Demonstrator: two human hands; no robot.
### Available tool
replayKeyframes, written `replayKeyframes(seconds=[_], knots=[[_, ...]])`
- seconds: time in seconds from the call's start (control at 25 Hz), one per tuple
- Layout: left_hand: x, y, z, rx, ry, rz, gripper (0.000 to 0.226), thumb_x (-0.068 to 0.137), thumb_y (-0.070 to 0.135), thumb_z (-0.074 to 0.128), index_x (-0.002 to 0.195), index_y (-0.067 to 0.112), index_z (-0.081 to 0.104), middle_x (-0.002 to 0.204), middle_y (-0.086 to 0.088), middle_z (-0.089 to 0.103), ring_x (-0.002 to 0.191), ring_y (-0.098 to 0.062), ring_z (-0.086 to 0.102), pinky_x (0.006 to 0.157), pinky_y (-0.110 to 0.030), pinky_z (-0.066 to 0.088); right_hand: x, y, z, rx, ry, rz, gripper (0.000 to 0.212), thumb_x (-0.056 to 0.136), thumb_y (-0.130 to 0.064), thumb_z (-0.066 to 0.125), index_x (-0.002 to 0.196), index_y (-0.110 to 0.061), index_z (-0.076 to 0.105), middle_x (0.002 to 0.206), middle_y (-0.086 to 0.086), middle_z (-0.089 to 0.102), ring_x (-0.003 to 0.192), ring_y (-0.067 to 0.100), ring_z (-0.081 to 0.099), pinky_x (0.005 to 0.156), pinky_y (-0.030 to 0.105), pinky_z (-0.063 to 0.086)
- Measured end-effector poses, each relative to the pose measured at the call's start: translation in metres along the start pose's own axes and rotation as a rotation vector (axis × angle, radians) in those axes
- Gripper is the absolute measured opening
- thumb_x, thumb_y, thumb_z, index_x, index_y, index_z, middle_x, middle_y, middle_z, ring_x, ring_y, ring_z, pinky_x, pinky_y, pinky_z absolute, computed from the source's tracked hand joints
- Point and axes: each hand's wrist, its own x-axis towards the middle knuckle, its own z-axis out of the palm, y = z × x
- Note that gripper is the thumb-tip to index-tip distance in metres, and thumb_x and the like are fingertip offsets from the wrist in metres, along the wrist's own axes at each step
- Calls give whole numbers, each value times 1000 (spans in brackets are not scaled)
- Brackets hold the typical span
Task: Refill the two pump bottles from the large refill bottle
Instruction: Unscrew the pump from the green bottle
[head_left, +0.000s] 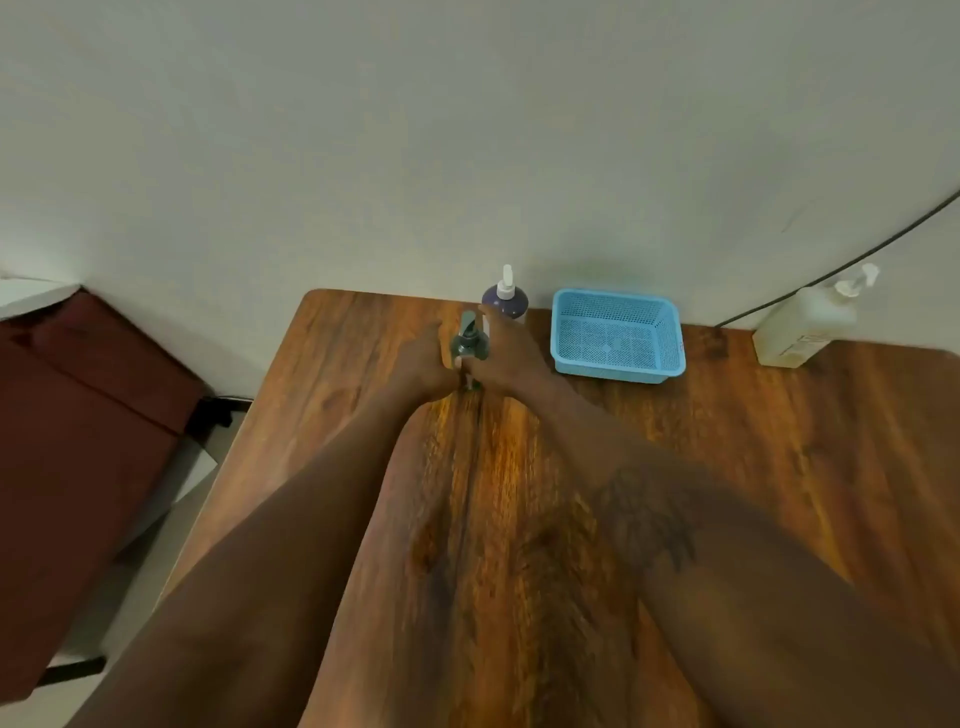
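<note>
Left of one blue basket (618, 332), on one wooden table (779, 441), one grey-headed pump bottle (470, 340) clasped by two hands set close together, left hand (421, 364), right hand (511, 358), one purple bottle (505, 301) just behind, one large pale bottle (802, 327) well right of the basket.

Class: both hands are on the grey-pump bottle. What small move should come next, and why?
Probably unscrew the grey pump off its bottle. The left hand and right hand both grip that bottle, the pump is still on, and the refill bottle stands untouched at the far right; the neck must open before pouring.
</note>
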Motion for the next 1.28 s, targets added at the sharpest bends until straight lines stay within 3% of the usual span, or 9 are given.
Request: replayKeyframes(seconds=[0.16, 0.32, 0.4, 0.6, 0.8, 0.88, 1.0, 1.08, 1.28], knots=[[13, -6, 15, -4, -1, 94, 77, 82, 22, 85, 148, 12, 47, 131, -9, 64, 118, -26, 61, 94, -32, 47, 6, 10, 13, -33, 46, 9, 50, 92, -29, 71, 137, -15, 53, 130, 9, 66, 118, 27, 63, 100, 46, 54], [7, -15, 32, -80, 90, 168, 51, 85, 18, 81, 131, 14, 59, 114, 2, 64, 105, -18, 61, 81, -22, 45, -2, 19, 20, 13, 193, -29, 22, 94, -23, 67, 115, -16, 70, 108, 4, 74, 101, 24, 68, 85, 36, 58], [-1, -19, 40, -71, 116, 207, 46, 80, 20, 83, 121, 15, 64, 108, 3, 67, 100, -18, 64, 82, -28, 52, -15, 25, 19, 23, 177, -55, 19, 94, -21, 66, 110, -17, 73, 103, 2, 75, 96, 22, 69, 84, 37, 59], [-39, -8, 57, -139, 101, 293, 63, 80, 36, 85, 136, 21, 60, 122, 6, 67, 108, -9, 62, 88, -28, 53, -64, 37, -4, 137, 275, -81, 21, 92, -24, 76, 111, -14, 76, 103, 1, 78, 94, 16, 74, 87, 42, 62], [-92, 9, 88, -267, 220, 407, 73, 78, 45, 87, 141, 24, 56, 124, 14, 64, 102, 6, 60, 77, -5, 47, -116, 50, -24, 194, 402, -227, 17, 91, -30, 79, 103, -18, 76, 89, -11, 75, 83, 2, 71, 78, 20, 59], [-113, 11, 109, -402, 254, 473, 78, 76, 41, 90, 143, 24, 55, 130, 8, 66, 112, -5, 65, 90, -17, 55, -139, 57, -24, 223, 450, -266, 19, 90, -34, 80, 106, -24, 76, 87, -21, 70, 84, -5, 69, 75, 8, 53], [-144, 11, 140, -533, 278, 538, 71, 69, 47, 93, 130, 42, 56, 129, 14, 67, 117, -8, 66, 97, -32, 59, -178, 73, -20, 262, 510, -336, 20, 89, -34, 80, 106, -24, 76, 88, -24, 69, 87, -10, 68, 73, 5, 51], [-167, 11, 159, -535, 298, 545, 77, 62, 60, 90, 129, 53, 52, 131, 17, 65, 119, -9, 65, 97, -32, 58, -207, 86, -15, 306, 560, -372, 18, 88, -32, 81, 104, -26, 76, 88, -29, 68, 88, -14, 67, 72, 3, 51], [-220, 7, 199, -574, 368, 631, 83, 63, 58, 93, 137, 39, 60, 126, 18, 71, 112, 0, 68, 90, -22, 59, -272, 97, -2, 382, 601, -406, 24, 88, -32, 81, 109, -21, 77, 94, -25, 71, 91, -8, 71, 73, 9, 55]])
